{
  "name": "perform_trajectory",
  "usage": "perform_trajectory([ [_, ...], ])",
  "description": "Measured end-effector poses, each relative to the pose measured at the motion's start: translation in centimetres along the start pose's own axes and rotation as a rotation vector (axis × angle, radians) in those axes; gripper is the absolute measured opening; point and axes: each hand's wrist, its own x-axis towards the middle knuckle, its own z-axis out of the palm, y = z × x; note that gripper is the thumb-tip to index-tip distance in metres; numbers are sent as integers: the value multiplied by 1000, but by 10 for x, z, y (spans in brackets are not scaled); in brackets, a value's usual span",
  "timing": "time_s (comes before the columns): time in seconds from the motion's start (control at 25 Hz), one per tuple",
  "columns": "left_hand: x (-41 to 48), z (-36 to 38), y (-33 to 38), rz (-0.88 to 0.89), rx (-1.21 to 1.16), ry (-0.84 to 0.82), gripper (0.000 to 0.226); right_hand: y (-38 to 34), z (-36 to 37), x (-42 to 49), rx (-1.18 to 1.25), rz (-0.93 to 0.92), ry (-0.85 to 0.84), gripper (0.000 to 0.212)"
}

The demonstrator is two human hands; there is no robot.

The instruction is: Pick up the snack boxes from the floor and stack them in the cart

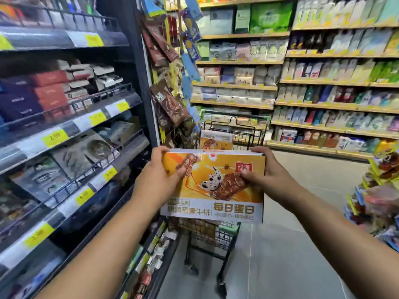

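An orange and white snack box (218, 190) with a printed meat picture is held up in front of me, above the near end of the black wire cart (228, 234). My left hand (160, 175) grips its left edge, thumb on the front face. My right hand (267, 169) grips its right edge the same way. A second snack box (216, 140) of the same design stands upright inside the cart, behind the held one. The cart's basket is mostly hidden by the held box.
Dark shelving (71, 130) full of packaged goods runs along my left. Hanging snack packs (170, 104) crowd the shelf end beside the cart. Wooden shelves (323, 83) line the far wall. A display of bright packets (380, 190) stands at right. Grey floor (302, 244) lies open right of the cart.
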Motion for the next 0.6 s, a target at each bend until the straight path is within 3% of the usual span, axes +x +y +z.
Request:
perform_trajectory([
  [0.36, 184, 95, -37, -36, 10, -24, 56, 54, -2, 197, -22, 111, 14, 71],
  [0.6, 316, 206, -76, -37, -97, -126, 63, 118, 5, 329, -104, 178, 210, 67],
])
